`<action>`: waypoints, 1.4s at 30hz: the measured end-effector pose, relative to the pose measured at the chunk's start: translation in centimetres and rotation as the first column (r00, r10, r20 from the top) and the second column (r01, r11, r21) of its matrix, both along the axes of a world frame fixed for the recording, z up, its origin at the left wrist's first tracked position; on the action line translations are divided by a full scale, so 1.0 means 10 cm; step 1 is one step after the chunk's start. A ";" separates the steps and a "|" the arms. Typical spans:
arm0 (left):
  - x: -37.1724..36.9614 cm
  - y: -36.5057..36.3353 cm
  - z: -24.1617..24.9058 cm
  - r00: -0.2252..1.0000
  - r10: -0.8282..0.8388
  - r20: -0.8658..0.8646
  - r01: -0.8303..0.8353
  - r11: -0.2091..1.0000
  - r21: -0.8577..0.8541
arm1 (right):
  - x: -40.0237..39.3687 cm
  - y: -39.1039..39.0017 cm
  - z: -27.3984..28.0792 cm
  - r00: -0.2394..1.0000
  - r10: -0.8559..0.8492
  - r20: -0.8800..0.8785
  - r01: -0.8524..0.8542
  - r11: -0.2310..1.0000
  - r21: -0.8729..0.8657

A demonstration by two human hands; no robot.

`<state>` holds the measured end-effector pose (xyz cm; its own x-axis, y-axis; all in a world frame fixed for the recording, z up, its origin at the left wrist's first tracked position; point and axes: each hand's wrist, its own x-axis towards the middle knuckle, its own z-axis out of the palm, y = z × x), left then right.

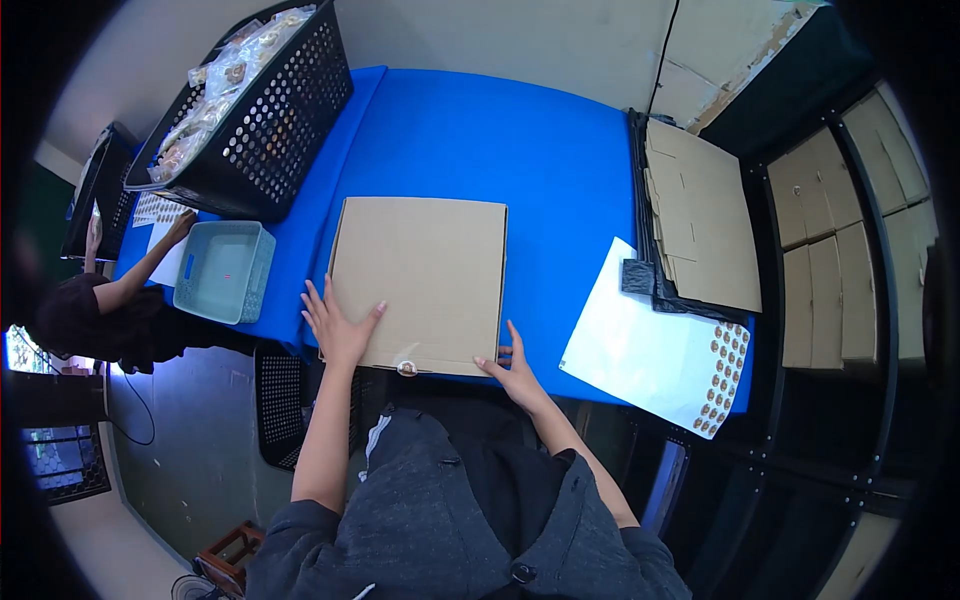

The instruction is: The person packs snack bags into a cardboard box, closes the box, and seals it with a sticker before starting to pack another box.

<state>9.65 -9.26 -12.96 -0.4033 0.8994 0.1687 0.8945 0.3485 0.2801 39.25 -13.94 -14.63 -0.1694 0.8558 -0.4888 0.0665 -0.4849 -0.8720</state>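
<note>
A closed brown cardboard box (425,280) lies on the blue-covered table (560,160), near its front edge. A small round sticker (407,368) with a clear edge sits at the middle of the box's near side. My left hand (340,322) rests on the box's left front part with its fingers spread. At the right front corner is my right hand (513,370), its thumb on the top edge and its fingers apart along the right side.
Right of the box lie a sheet of round stickers (640,350) and stacked flat cardboard (700,215). A black basket of bagged items (285,120) and a pale green basket (225,270) stand left, beside a co-worker (100,305). Boxes (815,290) fill a right-hand rack.
</note>
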 end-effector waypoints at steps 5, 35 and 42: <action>-0.15 0.12 0.12 0.985 -0.040 0.165 0.049 0.997 -0.052 | -0.12 0.02 -0.03 0.999 0.040 -0.014 -0.039 0.998 0.051; -0.72 0.39 -0.07 0.914 -0.378 0.146 0.371 0.926 0.072 | -1.85 -0.18 0.04 0.709 -0.434 0.555 -0.338 0.481 0.809; -0.73 0.33 -0.05 0.913 -0.402 0.070 0.383 0.903 0.196 | -1.84 -0.20 0.05 0.674 -0.426 0.603 -0.404 0.471 0.784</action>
<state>2.33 -5.93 -13.48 -0.0476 0.9486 0.3128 0.9102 -0.0878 0.4048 20.81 -15.92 -14.09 -0.1581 0.8526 0.4981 0.7801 0.4171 -0.4663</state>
